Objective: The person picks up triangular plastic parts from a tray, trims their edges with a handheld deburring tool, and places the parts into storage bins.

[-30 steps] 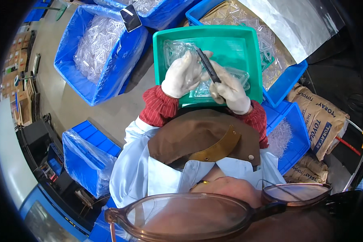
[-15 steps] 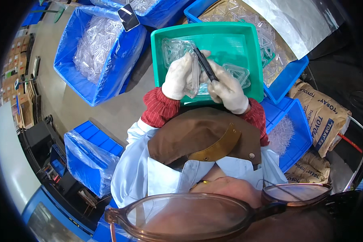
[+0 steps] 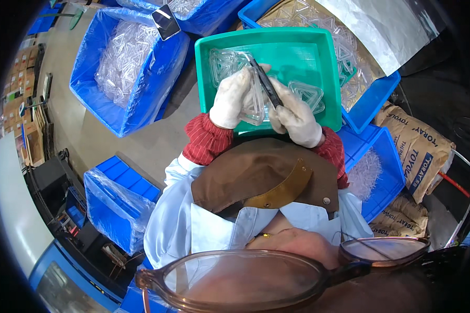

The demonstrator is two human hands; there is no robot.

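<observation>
Both my hands wear white gloves and work above a green tub (image 3: pixel 333 78). My left hand (image 3: pixel 230 100) is closed around the edge of a clear plastic triangular frame (image 3: pixel 254 107), tilted with its flat side partly showing. In my right hand (image 3: pixel 297 116) is a slim black utility knife (image 3: pixel 266 83), its narrow pale tip pointing away and to the left. The knife lies close along the frame's far right side; whether its tip touches the plastic, I cannot tell. Clear triangular frames lie in the tub, one stack (image 3: pixel 224 65) by my left hand and more frames (image 3: pixel 308 96) beyond my right.
Left stands a blue lined crate (image 3: pixel 133 112) heaped with clear triangles, a dark phone-like device (image 3: pixel 166 23) on its corner. Another blue crate (image 3: pixel 373 112) of clear frames is at the far right. Lower right are a blue bin (image 3: pixel 391 172) and brown paper sacks (image 3: pixel 415 151).
The clear frame has turned in my left hand, so more of its flat triangular side shows. The knife has shifted very slightly; my right hand stays almost in place.
</observation>
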